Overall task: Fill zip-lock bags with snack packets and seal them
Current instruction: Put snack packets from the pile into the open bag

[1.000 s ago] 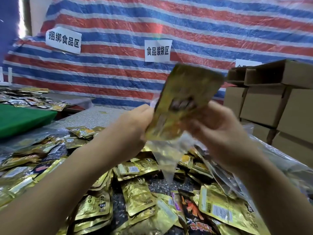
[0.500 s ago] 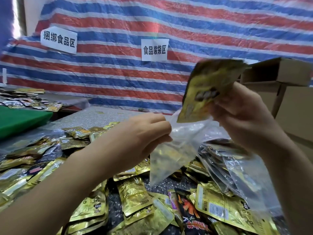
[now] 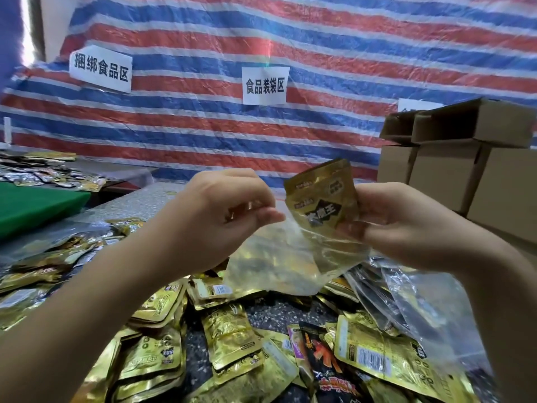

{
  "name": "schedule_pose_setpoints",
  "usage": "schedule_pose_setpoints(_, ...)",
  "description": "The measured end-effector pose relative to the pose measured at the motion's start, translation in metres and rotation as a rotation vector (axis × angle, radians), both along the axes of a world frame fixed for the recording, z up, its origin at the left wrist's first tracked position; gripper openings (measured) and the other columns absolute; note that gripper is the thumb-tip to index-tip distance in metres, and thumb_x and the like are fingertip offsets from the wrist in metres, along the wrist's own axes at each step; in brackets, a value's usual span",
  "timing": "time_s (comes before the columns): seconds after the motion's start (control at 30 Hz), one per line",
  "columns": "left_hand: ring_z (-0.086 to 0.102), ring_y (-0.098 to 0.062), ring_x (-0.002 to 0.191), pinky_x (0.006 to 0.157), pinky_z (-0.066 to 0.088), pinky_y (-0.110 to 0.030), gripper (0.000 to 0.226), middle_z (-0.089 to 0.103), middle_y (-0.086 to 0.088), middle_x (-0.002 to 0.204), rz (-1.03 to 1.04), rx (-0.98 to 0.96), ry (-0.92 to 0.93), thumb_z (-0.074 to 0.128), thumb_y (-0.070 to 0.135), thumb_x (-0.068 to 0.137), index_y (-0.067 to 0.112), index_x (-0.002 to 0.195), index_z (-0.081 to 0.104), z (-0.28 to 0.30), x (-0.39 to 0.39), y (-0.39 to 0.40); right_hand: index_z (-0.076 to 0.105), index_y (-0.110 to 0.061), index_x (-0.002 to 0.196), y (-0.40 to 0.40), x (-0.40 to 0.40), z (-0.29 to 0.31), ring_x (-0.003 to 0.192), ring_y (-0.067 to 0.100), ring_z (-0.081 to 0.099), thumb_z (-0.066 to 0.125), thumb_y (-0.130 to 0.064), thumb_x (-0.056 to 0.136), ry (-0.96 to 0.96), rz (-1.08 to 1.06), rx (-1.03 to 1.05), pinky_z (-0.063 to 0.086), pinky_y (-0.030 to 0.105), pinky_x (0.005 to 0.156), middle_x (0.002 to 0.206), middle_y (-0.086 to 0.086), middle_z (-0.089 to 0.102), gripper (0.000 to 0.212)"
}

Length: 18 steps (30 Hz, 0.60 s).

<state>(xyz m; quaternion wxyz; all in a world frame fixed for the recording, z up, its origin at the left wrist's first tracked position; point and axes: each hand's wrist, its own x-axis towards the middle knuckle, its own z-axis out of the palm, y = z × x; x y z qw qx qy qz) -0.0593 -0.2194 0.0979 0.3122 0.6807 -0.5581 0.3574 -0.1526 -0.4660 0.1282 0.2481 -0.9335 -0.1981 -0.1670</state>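
Nearest the camera, a heap of gold snack packets [image 3: 229, 338] covers the speckled bench [image 3: 270, 312], with one dark packet with red lettering [image 3: 322, 362] lying among them below the clear zip-lock bag [image 3: 290, 257]. A loose pile of empty clear bags [image 3: 412, 303] lies on the heap to the right of the zip-lock bag.

Above the heap, both hands are raised and apart, each clamped on something. The left hand [image 3: 223, 210] pinches the left edge of the zip-lock bag's mouth between thumb and curled fingers. The right hand [image 3: 406, 225] grips a gold packet [image 3: 322, 199] together with the right edge of the bag's mouth. That packet stands tilted, its lower end inside the mouth of the bag, its upper part sticking out above it. The bag hangs down from the hands over the heap, gold showing through its film.

Left of the bag, a green mat [image 3: 35, 207] sits on the bench, with more packets [image 3: 43, 173] beyond it. Right of the bag stand stacked cardboard boxes [image 3: 465, 164]. Behind everything hangs a red, white and blue striped tarpaulin [image 3: 319, 48] bearing white paper signs [image 3: 264, 85].
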Motion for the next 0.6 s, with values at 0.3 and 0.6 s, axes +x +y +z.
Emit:
schedule_pose_setpoints(0.3, 0.056, -0.009, 0.064, 0.055, 0.049, -0.032, 0.036, 0.059, 0.007, 0.071, 0.097, 0.12, -0.037, 0.049, 0.038, 0.096, 0.012, 0.079, 0.067, -0.004, -0.004, -0.001, 0.067, -0.03, 0.084, 0.023, -0.001, -0.009, 0.068, 0.01, 0.059, 0.061, -0.022, 0.096, 0.063, -0.128, -0.335, 0.052, 0.037, 0.064, 0.077, -0.004, 0.066, 0.015)
schedule_pose_setpoints(0.6, 0.045, -0.014, 0.058, 0.053, 0.036, -0.023, 0.026, 0.052, 0.003, 0.067, 0.181, -0.161, -0.101, 0.06, 0.023, 0.094, 0.005, 0.075, 0.063, 0.0, -0.003, 0.0, 0.072, -0.024, 0.083, 0.028, 0.005, -0.005, 0.078, 0.003, 0.067, 0.048, -0.059, 0.089, -0.332, -0.126, -0.11, 0.055, 0.023, 0.07, 0.079, -0.013, 0.071, 0.043)
